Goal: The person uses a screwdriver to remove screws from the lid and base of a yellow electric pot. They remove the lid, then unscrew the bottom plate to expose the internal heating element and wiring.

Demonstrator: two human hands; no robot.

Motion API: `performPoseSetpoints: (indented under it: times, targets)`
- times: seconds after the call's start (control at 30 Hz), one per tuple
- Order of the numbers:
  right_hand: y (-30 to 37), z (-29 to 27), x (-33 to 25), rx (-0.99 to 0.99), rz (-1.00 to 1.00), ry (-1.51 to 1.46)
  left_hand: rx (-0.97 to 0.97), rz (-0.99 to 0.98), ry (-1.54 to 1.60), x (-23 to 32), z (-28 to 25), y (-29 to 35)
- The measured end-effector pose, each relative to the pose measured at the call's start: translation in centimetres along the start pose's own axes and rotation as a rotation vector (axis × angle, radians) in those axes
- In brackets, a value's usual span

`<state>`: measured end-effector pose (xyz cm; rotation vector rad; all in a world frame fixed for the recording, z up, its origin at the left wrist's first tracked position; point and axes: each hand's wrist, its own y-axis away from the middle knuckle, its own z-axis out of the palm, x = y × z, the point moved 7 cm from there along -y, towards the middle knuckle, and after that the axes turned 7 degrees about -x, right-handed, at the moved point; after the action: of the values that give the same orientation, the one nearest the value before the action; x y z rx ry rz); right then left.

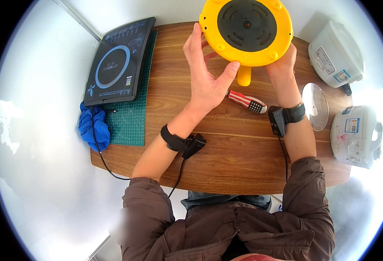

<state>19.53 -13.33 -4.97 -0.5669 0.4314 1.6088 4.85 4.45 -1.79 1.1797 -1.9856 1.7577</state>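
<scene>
A round yellow electric pot (283, 21) is held up over the far part of the table, its underside facing me. That underside has a black vented plate (246, 25), several small yellow feet and a yellow handle (244, 76) pointing toward me. My left hand (206, 76) grips the rim from the left, thumb on the near edge and fingers along the side. My right hand (283, 61) holds it from the right, its fingers mostly hidden behind the pot. Beneath, a screwdriver (246, 102) with a red and white handle lies on the wooden table (230, 156).
At left, a black induction cooker (117, 61) rests on a green cutting mat (130, 126), beside a blue cloth (93, 126) and a cable. On the right stand two white rice cookers (337, 56), (357, 137) near a clear glass lid (315, 106). Both wrists wear black strapped devices with cables.
</scene>
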Motion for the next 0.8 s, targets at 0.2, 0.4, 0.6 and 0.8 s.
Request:
performPoseSetpoints:
  times: [0.2, 0.4, 0.6, 0.8]
  targets:
    - [-0.4, -0.5, 0.1, -0.011, -0.002, -0.006, 0.004, -0.023, 0.039, -0.3, 0.2, 0.1]
    - [-0.3, -0.4, -0.1, -0.014, -0.065, 0.01, 0.0, -0.035, 0.042, -0.4, 0.4, 0.2]
    - [-0.1, -0.5, -0.5, -0.01, -0.091, 0.018, -0.008, 0.03, -0.068, 0.1, 0.1, 0.1]
    - [-0.3, -1.1, -0.5, 0.012, -0.113, 0.142, 0.077, 0.218, -0.36, 1.9, -0.7, -0.1]
